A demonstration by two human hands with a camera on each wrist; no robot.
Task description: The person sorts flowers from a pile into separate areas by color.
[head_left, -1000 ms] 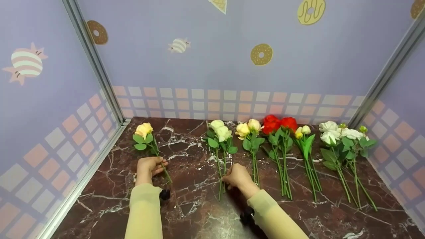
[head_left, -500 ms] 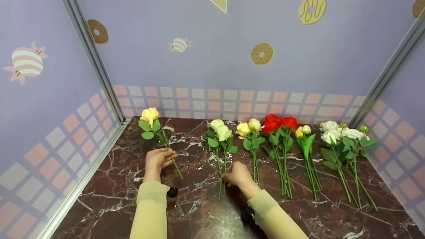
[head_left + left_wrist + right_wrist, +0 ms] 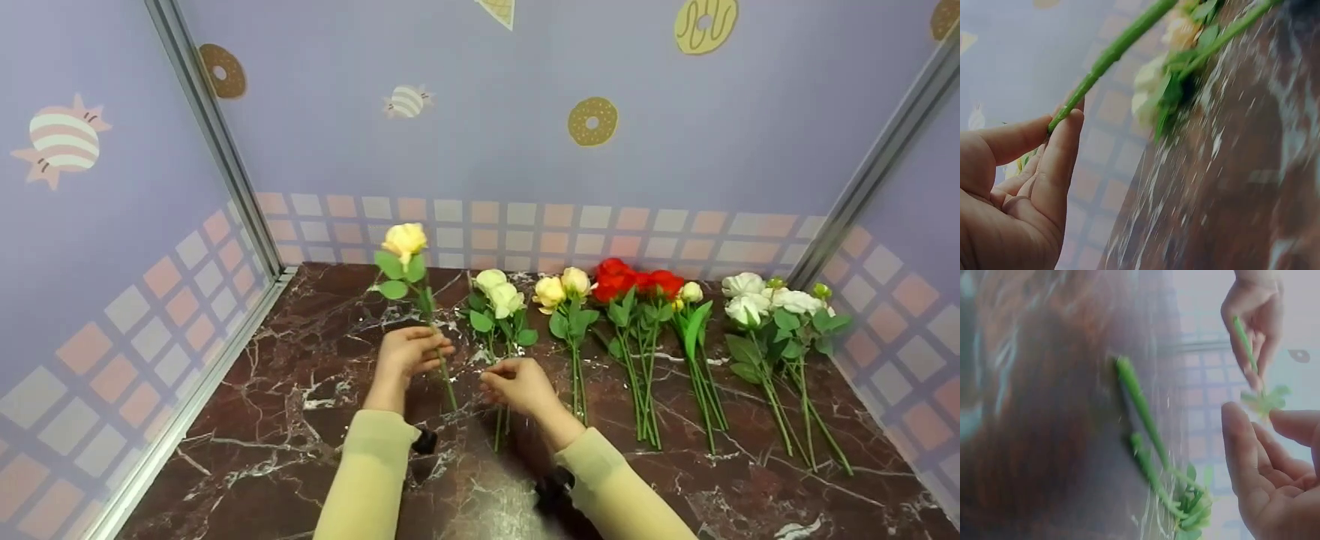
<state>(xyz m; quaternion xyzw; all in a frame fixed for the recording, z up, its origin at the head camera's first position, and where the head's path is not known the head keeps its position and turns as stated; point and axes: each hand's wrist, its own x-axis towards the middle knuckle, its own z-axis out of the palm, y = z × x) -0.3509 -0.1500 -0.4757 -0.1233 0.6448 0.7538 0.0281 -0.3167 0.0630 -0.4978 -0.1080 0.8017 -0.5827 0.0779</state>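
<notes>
My left hand (image 3: 409,358) pinches the stem of a peach-yellow rose (image 3: 405,241) between thumb and fingers, the bloom pointing up and away above the table. The green stem (image 3: 1117,53) crosses the left wrist view from the fingertips. Close by on the right is my right hand (image 3: 525,386), over the lower stems of two pale cream-green roses (image 3: 501,294) lying on the table. In the right wrist view its thumb and index finger (image 3: 1238,433) stand apart with nothing between them. Those two stems (image 3: 1140,402) lie beyond, blurred.
To the right on the marbled table (image 3: 247,450) lie two yellow roses (image 3: 562,289), red roses (image 3: 615,279), tulips (image 3: 691,292) with white and yellow buds, and white flowers (image 3: 750,309). A patterned wall (image 3: 480,150) stands behind, with panels on both sides.
My left hand has moved right and up with the yellow rose. My right hand has lifted slightly left, its fingers coming apart. One red rose has shifted right against the tulips.
</notes>
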